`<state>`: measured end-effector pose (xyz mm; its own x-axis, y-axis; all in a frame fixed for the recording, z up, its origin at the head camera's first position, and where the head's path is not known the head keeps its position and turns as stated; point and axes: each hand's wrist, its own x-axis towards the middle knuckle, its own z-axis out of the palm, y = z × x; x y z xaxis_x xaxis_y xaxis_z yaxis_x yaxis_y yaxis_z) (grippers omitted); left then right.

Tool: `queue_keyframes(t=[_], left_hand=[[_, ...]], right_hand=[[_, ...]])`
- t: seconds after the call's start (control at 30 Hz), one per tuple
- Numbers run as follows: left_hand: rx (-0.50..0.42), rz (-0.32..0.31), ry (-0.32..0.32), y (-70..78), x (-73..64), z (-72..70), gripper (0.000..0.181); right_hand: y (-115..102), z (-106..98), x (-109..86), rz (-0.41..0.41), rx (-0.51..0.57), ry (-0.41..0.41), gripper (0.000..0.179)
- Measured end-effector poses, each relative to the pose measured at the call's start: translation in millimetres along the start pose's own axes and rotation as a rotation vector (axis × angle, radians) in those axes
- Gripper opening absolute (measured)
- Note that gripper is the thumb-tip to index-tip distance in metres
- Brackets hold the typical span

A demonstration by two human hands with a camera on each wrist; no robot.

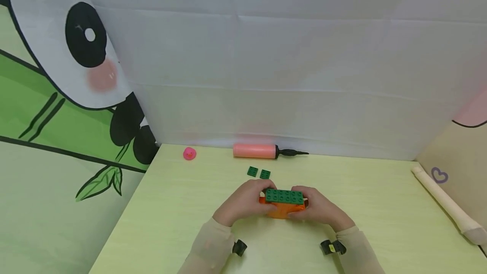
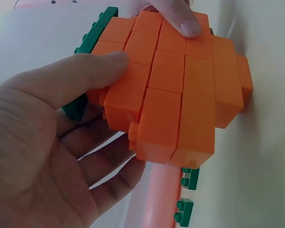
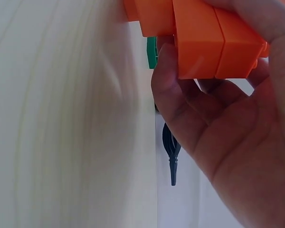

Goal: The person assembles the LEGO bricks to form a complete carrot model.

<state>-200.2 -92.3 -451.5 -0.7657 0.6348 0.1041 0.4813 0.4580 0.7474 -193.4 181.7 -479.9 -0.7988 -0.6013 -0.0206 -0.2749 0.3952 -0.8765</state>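
Between both hands is a build of orange toy building blocks (image 1: pixel 280 212) with a row of green bricks (image 1: pixel 284 196) along its top. My left hand (image 1: pixel 247 200) grips its left side, the thumb across the front face and the other fingers behind, as the left wrist view shows. From the other side my right hand (image 1: pixel 319 208) holds it, with its thumb on the front and its fingers curled round the back. Stepped orange blocks (image 2: pixel 164 109) form the front face. Just behind the build, two small green bricks (image 1: pixel 253 171) lie loose on the table.
A pink hand pump (image 1: pixel 254 151) with a black nozzle (image 1: pixel 293 152) lies along the back edge by the white backdrop. To its left sits a pink rubber duck (image 1: pixel 189 153). At the right edge of the table (image 1: pixel 380 206) runs a long beige roll (image 1: pixel 449 202).
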Motion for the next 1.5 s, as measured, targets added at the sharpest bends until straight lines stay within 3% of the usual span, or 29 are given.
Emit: queue_keyframes(t=[0.33,0.63,0.73,0.87,1.0,1.2,1.5], left_hand=[[0.101,-0.031,0.017,3.8,-3.1,-3.9,0.026],[0.149,-0.052,0.042,7.0,-5.0,-9.6,0.024],[0.153,-0.065,0.034,6.1,-4.9,-10.4,0.025],[0.153,-0.074,0.025,4.5,-4.7,-10.5,0.025],[0.152,-0.068,0.021,3.3,-4.5,-9.4,0.026],[0.155,-0.055,0.022,3.9,-5.5,-9.3,0.029],[0.174,-0.048,0.028,5.8,-6.6,-10.5,0.035]], right_hand=[[-2.8,1.4,2.2,-0.022,-0.072,-0.026,0.029],[-8.9,-36.5,5.0,-0.002,-0.085,-0.180,0.046],[-9.1,-41.5,17.7,0.001,-0.149,-0.120,0.038],[-5.0,-34.2,44.8,0.020,-0.302,0.057,0.018],[-1.4,-20.5,71.0,0.108,-0.375,0.170,0.014],[2.3,-5.0,97.2,0.192,-0.445,0.142,0.026],[-9.4,5.3,116.7,0.167,-0.565,0.093,0.043]])
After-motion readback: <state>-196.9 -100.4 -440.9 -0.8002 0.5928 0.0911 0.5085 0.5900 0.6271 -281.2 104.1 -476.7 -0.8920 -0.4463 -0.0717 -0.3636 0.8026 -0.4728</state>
